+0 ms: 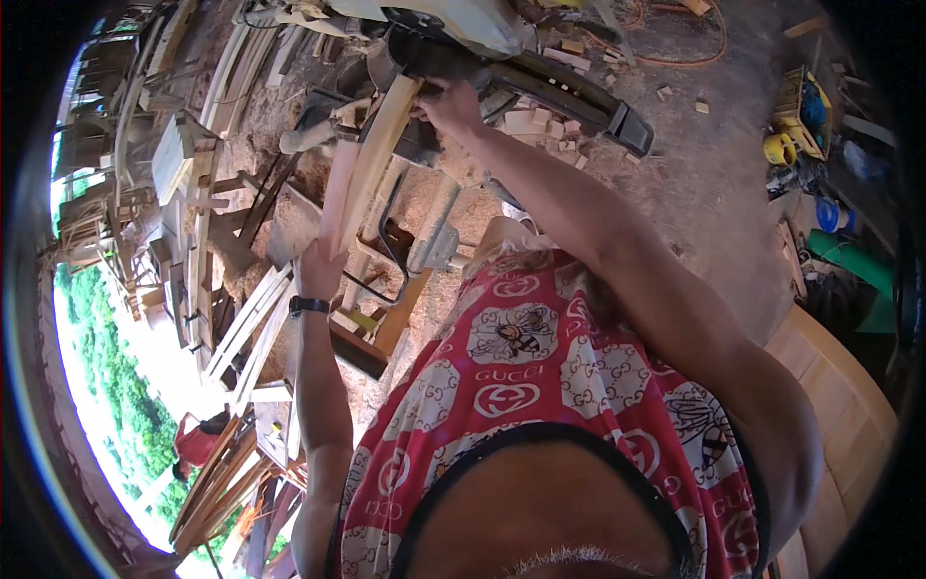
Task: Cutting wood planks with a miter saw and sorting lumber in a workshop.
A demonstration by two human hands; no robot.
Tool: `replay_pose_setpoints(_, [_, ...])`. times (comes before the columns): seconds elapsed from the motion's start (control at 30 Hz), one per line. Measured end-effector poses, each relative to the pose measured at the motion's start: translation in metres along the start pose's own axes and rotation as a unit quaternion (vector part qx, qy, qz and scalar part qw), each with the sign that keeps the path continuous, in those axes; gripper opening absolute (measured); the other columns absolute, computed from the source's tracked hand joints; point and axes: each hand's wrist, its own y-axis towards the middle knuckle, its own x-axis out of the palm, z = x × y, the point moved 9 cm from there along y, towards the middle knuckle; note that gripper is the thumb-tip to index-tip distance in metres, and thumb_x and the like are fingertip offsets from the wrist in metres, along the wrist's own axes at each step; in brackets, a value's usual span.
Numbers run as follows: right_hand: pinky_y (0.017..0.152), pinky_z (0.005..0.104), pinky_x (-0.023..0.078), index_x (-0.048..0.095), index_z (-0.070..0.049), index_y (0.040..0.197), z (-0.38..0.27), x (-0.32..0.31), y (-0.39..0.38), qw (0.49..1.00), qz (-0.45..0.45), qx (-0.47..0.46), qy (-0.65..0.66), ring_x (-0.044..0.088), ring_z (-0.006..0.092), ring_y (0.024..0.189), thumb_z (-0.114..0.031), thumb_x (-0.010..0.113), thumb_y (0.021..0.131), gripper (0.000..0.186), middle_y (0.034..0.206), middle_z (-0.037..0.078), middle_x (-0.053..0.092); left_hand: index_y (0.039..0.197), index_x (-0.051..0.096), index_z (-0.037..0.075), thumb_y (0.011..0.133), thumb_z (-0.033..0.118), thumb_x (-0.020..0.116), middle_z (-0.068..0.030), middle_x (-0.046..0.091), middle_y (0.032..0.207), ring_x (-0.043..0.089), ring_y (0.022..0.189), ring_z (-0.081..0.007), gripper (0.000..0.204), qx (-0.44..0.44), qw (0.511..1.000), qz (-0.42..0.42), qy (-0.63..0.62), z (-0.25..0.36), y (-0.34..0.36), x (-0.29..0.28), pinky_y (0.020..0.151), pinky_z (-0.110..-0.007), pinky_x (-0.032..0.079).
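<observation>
A long pale wooden piece [371, 164], with a pinkish strip along its left side, slants away from me toward a dark metal machine [415, 56]. My left hand [318, 270], with a dark watch at the wrist, has its fingers closed round the near end. My right hand [449, 108] grips the far end beside the machine's dark housing, with its fingertips partly hidden. Metal rails and handles lie beneath and beside the wood, over sawdust.
Stacked boards and offcuts [251, 318] crowd the left. Small blocks [540, 125] lie right of the machine. A yellow crate [801, 125], a green roll [849, 261] and curved wooden panels [830, 425] line the right. Another person in red [193, 444] is at the lower left.
</observation>
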Motion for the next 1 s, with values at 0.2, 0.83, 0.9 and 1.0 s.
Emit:
replay_pose_setpoints(0.2, [0.068, 0.0364, 0.063, 0.062, 0.005, 0.118, -0.003, 0.0, 0.002, 0.988, -0.046, -0.013, 0.148, 0.075, 0.032, 0.085, -0.01, 0.059, 0.095, 0.028, 0.11, 0.021, 0.07, 0.096, 0.064, -0.004, 0.073, 0.02, 0.081, -0.0231, 0.068, 0.086, 0.066, 0.084, -0.041, 0.038, 0.063, 0.997, 0.032, -0.016, 0.019, -0.002, -0.013, 0.075, -0.045, 0.052])
replay_pose_setpoints(0.83, [0.08, 0.0472, 0.061, 0.043, 0.008, 0.137, 0.015, 0.008, 0.007, 0.987, -0.068, 0.072, 0.128, 0.07, 0.0447, 0.095, -0.023, 0.042, 0.106, 0.044, 0.103, 0.034, 0.068, 0.11, 0.064, -0.001, 0.074, 0.015, 0.078, -0.0196, 0.069, 0.098, 0.068, 0.087, -0.0336, 0.042, -0.018, 0.998, 0.022, -0.049, -0.005, -0.007, -0.002, 0.08, -0.042, 0.053])
replay_pose_setpoints(0.9, [0.079, 0.0471, 0.061, 0.044, 0.007, 0.135, 0.012, 0.009, 0.005, 0.987, -0.07, 0.075, 0.125, 0.071, 0.0443, 0.095, -0.024, 0.043, 0.106, 0.043, 0.102, 0.033, 0.068, 0.112, 0.063, 0.001, 0.073, 0.015, 0.077, -0.0206, 0.069, 0.099, 0.068, 0.089, -0.0375, 0.044, 0.013, 0.996, 0.083, 0.002, 0.001, -0.01, -0.004, 0.08, -0.045, 0.054])
replay_pose_setpoints(1.0, [0.077, 0.047, 0.062, 0.046, 0.007, 0.13, 0.011, 0.002, 0.006, 0.988, -0.034, 0.098, 0.117, 0.072, 0.0425, 0.091, -0.027, 0.045, 0.106, 0.042, 0.099, 0.032, 0.069, 0.104, 0.062, 0.001, 0.074, 0.018, 0.074, -0.0273, 0.068, 0.088, 0.066, 0.085, -0.0458, 0.036, 0.024, 0.993, 0.083, 0.083, 0.02, -0.011, -0.007, 0.073, -0.052, 0.054])
